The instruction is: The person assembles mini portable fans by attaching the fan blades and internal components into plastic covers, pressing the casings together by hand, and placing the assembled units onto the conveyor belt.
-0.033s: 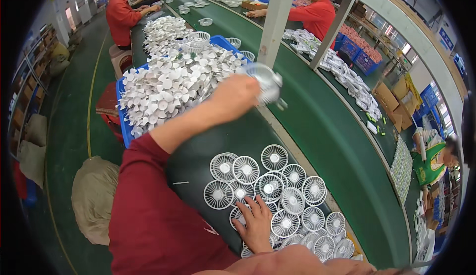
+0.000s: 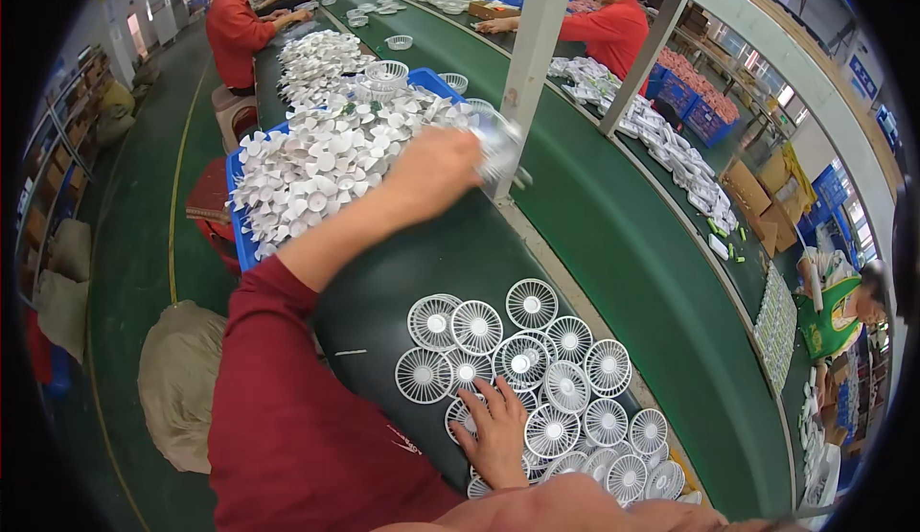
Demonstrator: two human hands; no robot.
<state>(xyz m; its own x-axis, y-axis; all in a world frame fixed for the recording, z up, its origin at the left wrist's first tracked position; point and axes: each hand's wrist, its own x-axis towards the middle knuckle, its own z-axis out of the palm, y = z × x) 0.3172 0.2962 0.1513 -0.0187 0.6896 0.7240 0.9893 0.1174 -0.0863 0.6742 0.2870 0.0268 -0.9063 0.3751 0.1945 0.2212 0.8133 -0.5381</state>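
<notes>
My left hand (image 2: 431, 173) reaches out over the bench beside the heap of white fan blades, its fingers closed on a white round fan part (image 2: 496, 149). That part is smeared by motion, so its details are unclear. Several white fan blades (image 2: 316, 163) fill a blue bin (image 2: 236, 196) just left of this hand. Closer to me, my right hand (image 2: 496, 436) lies with fingers spread on the left side of a spread of white round fan grilles (image 2: 565, 388). These ribbed grilles overlap one another, and nothing shows gripped in this hand.
A green conveyor belt (image 2: 642, 312) runs along the bench's right side, with a white post (image 2: 537, 62) between them. Co-workers in red (image 2: 235, 34) sit farther along the line. White parts (image 2: 676, 163) line the far bench. A beige sack (image 2: 177, 388) stands on the floor at left.
My left hand has shifted a little to the left, carrying the blurred fan part with it. My right hand stays in place on the grilles.
</notes>
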